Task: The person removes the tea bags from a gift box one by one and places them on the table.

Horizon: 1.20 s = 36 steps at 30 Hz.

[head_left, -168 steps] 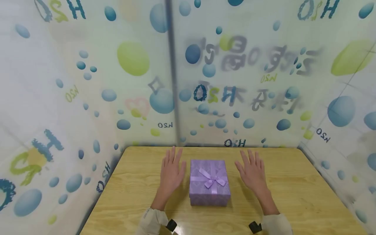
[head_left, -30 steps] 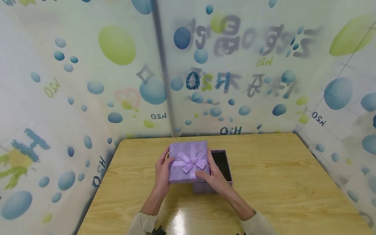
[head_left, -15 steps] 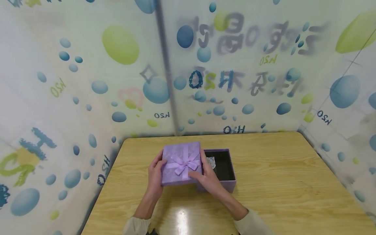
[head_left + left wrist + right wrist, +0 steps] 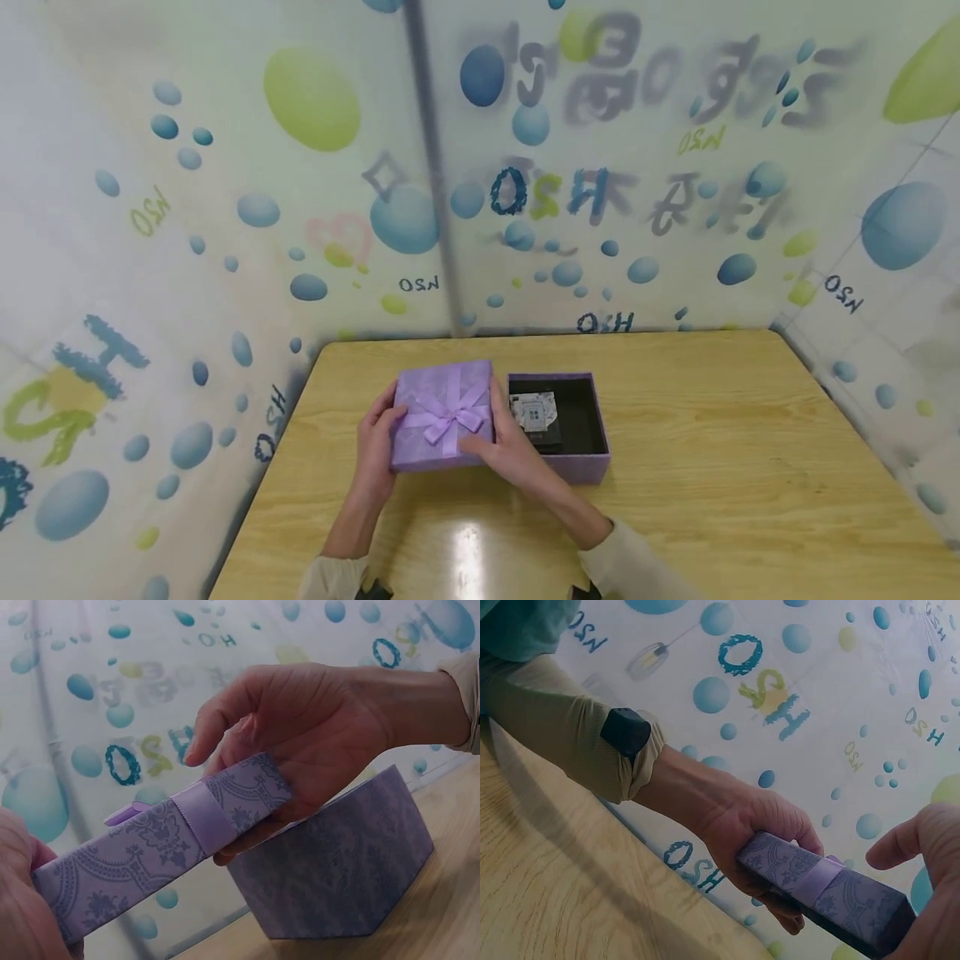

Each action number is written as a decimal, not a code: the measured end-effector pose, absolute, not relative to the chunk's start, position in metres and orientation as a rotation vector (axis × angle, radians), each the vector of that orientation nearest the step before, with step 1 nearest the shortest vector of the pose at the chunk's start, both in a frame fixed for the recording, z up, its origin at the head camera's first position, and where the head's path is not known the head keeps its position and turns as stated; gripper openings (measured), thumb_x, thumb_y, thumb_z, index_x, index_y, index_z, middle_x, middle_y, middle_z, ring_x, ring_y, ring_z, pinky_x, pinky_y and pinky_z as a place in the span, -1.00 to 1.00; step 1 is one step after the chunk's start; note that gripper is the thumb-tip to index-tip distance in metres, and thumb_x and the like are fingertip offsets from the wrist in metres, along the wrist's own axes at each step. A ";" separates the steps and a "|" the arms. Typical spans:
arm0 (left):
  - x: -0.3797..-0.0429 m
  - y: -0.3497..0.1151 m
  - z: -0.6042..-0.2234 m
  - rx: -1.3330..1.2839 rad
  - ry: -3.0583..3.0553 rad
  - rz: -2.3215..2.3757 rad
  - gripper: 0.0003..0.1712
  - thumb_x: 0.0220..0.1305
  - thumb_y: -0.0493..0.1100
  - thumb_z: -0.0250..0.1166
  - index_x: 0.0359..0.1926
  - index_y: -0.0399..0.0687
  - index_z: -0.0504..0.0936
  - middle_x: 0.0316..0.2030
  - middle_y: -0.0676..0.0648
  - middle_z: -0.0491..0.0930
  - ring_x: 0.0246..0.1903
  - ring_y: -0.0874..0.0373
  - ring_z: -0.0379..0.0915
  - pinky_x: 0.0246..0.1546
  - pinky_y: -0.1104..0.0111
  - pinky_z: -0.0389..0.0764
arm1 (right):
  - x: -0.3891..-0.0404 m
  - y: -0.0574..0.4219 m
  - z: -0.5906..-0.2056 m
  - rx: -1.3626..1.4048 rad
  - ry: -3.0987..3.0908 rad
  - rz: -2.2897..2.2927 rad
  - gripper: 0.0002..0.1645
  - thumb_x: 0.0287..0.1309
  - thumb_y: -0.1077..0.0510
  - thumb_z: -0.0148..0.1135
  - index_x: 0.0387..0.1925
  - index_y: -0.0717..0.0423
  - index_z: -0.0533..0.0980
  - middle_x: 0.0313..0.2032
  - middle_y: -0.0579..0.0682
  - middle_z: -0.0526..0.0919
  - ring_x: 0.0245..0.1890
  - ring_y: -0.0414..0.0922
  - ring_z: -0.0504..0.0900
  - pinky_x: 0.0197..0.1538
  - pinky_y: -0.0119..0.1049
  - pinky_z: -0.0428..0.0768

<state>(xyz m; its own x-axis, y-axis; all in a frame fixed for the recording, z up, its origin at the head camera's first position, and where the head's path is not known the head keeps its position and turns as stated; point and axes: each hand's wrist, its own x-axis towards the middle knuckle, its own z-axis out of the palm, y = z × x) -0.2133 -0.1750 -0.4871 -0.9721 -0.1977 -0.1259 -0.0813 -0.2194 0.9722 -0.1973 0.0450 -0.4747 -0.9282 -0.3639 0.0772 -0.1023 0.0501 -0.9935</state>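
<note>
A purple gift box lid point(image 4: 420, 392) with a ribbon bow is held up between both hands, left of the box base. My left hand point(image 4: 375, 446) grips its left edge, thumb on top. On the right side my right hand point(image 4: 513, 450) holds it, thumb over the top near the bow and fingers underneath, as the left wrist view shows. The matching box base point(image 4: 581, 469) stands uncovered on the table, dark inside. In its left part lies a dark item with a patterned, printed label point(image 4: 534, 412); the lid and right hand partly cover that side.
The wooden table point(image 4: 712, 467) stretches around the box, with a bright reflection near its front. Behind and at both sides hangs a pale curtain point(image 4: 345, 192) printed with blue and green drops. Dark devices are strapped at both wrists.
First the box was closed between two open hands. The lid has since been lifted off and carried left; over the last second the base's interior and the labelled item came into view.
</note>
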 end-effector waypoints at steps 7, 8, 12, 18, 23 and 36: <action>-0.215 -0.192 -0.492 0.434 -1.888 -2.340 -0.40 0.46 -0.30 0.13 0.49 -0.25 0.41 0.49 -0.06 0.40 0.53 0.12 0.14 0.53 0.27 0.09 | -0.195 0.028 -0.481 -0.447 2.184 -1.889 0.40 0.24 0.03 0.37 0.67 -0.04 -0.48 0.66 0.00 -0.48 0.65 0.00 -0.39 0.59 0.11 -0.23; -0.215 -0.194 -0.493 0.440 -1.889 -2.340 -0.40 0.46 -0.29 0.13 0.49 -0.24 0.42 0.48 -0.05 0.41 0.52 0.14 0.14 0.52 0.28 0.10 | -0.195 0.025 -0.482 -0.452 2.203 -1.872 0.41 0.23 0.02 0.37 0.67 -0.03 -0.48 0.65 0.01 -0.49 0.65 0.03 -0.40 0.58 0.13 -0.25; -0.214 -0.205 -0.497 0.454 -1.904 -2.338 -0.41 0.48 -0.30 0.11 0.49 -0.21 0.42 0.48 -0.06 0.40 0.52 0.17 0.15 0.52 0.29 0.10 | -0.193 0.016 -0.487 -0.451 2.258 -1.797 0.48 0.15 0.01 0.41 0.66 -0.08 -0.51 0.64 0.00 -0.54 0.64 0.06 -0.44 0.57 0.17 -0.27; -0.215 -0.220 -0.508 0.479 -1.970 -2.315 -0.43 0.52 -0.28 0.09 0.50 -0.19 0.42 0.50 -0.11 0.37 0.53 0.15 0.15 0.54 0.24 0.08 | -0.195 0.005 -0.512 -0.481 2.262 -1.782 0.55 0.13 -0.09 0.50 0.66 -0.14 -0.53 0.64 0.02 -0.53 0.64 0.10 -0.39 0.54 0.24 -0.19; -0.219 -0.227 -0.518 0.462 -2.007 -2.329 -0.41 0.53 -0.26 0.11 0.52 -0.19 0.39 0.52 -0.12 0.33 0.54 0.12 0.11 0.55 0.22 0.04 | -0.199 0.000 -0.531 -0.500 2.272 -1.766 0.71 0.00 -0.06 0.64 0.65 -0.09 -0.56 0.64 0.18 -0.50 0.64 0.14 -0.38 0.55 0.20 -0.14; -0.223 -0.233 -0.535 0.434 -2.134 -2.322 -0.38 0.60 -0.17 0.04 0.60 -0.05 0.28 0.60 -0.04 0.17 0.62 0.10 -0.12 0.59 0.16 -0.12 | -0.206 -0.001 -0.554 -0.536 2.322 -1.733 0.70 -0.06 0.15 0.67 0.65 0.11 -0.49 0.64 0.24 -0.44 0.65 0.09 -0.30 0.58 0.06 -0.14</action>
